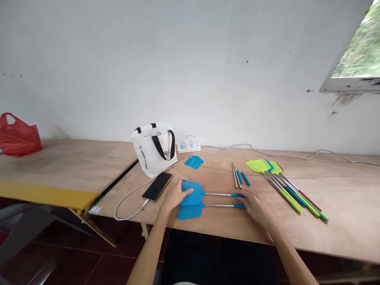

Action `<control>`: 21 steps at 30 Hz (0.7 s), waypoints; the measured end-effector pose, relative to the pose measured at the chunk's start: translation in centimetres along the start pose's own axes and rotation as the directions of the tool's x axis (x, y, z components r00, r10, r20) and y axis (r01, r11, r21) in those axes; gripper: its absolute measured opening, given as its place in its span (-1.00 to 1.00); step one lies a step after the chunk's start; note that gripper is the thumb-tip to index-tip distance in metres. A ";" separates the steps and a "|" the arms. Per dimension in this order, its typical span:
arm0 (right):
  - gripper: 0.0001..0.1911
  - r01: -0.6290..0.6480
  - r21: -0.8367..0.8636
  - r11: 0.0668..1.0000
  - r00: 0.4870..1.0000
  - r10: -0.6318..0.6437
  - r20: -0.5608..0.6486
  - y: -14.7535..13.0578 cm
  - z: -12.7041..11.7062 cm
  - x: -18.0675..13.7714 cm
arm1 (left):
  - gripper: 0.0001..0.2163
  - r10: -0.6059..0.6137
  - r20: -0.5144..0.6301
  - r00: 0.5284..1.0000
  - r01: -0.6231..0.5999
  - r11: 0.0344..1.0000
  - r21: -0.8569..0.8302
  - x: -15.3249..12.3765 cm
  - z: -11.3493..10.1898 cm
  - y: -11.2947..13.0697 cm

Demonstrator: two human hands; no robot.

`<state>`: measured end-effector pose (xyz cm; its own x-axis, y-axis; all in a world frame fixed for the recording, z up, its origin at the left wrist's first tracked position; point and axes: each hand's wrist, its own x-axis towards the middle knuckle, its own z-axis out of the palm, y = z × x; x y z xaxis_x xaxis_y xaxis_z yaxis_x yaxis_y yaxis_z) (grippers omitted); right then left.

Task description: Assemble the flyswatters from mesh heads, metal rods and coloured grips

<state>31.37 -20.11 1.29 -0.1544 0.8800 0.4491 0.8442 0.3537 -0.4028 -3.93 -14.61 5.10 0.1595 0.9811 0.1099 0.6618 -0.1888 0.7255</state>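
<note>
Two blue fly swatters [196, 200] lie side by side on the wooden table [341, 206], heads to the left, metal shafts running right to blue handles. My left hand [175, 194] rests on the upper swatter's mesh head [191, 192], fingers laid over it. My right hand [257, 206] covers the blue handle ends [239, 200], fingers stretched toward them; whether they grip is unclear.
A black phone [157, 186] on a white cable lies left of my left hand. Behind stand a white tote bag [154, 150], a power strip [188, 147] and a loose blue swatter head [194, 161]. Loose shafts and handles [240, 177] and a row of assembled swatters [285, 182] lie right. A red bag [18, 134] sits far left.
</note>
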 end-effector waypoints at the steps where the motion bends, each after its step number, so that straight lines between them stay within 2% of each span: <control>1: -0.68 0.007 0.002 1.000 1.000 -0.007 0.005 0.1 0.0 0.0 | -0.58 -0.005 -0.002 1.000 0.005 0.999 0.049 0.0 0.1 0.0; 4: -0.68 0.020 0.005 1.000 1.000 -0.020 0.024 0.4 0.1 0.1 | -0.62 -0.012 -0.002 1.000 0.012 0.990 0.142 -0.1 0.1 0.0; 8: -0.67 0.005 0.023 1.000 0.998 -0.007 0.056 0.7 0.2 0.1 | -0.63 -0.004 0.000 1.000 0.003 0.988 0.157 -0.2 -0.1 0.3; 16: -0.69 0.018 0.036 0.999 1.000 -0.018 -0.006 1.3 0.4 0.1 | -0.58 0.032 -0.019 0.999 -0.028 0.984 0.178 0.3 0.7 -0.9; 18: -0.68 -0.006 0.056 0.998 1.000 0.007 -0.007 1.8 0.1 0.1 | -0.57 0.076 -0.019 0.997 -0.073 0.987 0.142 0.6 1.0 -1.5; 21: -0.65 -0.111 0.068 0.991 0.994 0.112 -0.007 3.1 -0.5 0.0 | -0.70 0.125 -0.035 0.992 -0.122 0.990 0.073 1.1 1.1 -2.1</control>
<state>34.24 -19.17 0.45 -0.0559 0.9119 0.4067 0.8190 0.2748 -0.5037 -4.33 -13.23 2.95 0.2154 0.9506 0.2234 0.6893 -0.3100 0.6547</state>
